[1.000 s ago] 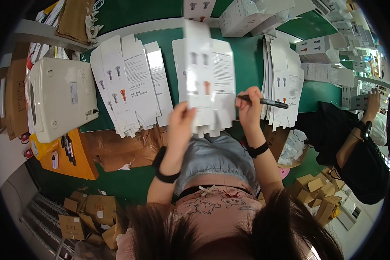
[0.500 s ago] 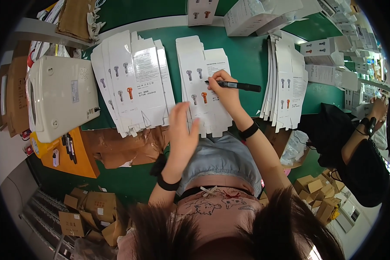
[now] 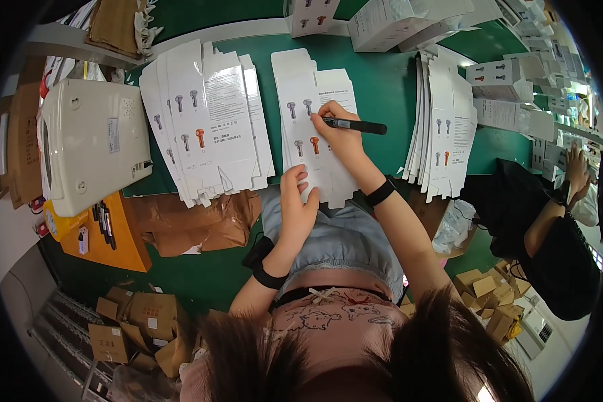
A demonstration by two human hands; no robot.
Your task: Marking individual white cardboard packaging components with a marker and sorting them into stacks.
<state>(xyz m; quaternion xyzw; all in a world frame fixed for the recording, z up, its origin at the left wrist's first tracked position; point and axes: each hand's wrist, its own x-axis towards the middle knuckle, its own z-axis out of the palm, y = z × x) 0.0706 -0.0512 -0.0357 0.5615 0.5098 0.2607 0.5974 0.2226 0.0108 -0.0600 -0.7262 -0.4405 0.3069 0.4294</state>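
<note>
In front of me on the green table lies a flat, unfolded white carton (image 3: 295, 77) printed with small purple, grey and orange handheld fans. My right hand (image 3: 340, 134) is closed on a black marker pen (image 3: 362, 126), its tip down near the upper fan pictures. On the carton's lower left edge rests my left hand (image 3: 297, 204), fingers loosely bent and apart, nothing gripped in it. To the left is a fanned stack of like flat cartons (image 3: 231, 144), some overlapping. Another stack of flat cartons (image 3: 449, 127) lies to the right.
A beige plastic machine (image 3: 94, 147) stands at the left, above an orange surface (image 3: 124, 244) with several pens. Folded white boxes (image 3: 382, 30) stand at the back. Brown cartons (image 3: 151, 321) are on the floor. At the right, a co-worker's arm (image 3: 546, 228) reaches toward boxes.
My left hand has come down onto the carton's lower edge, moving slightly right. My right hand has shifted left and a little down with the marker.
</note>
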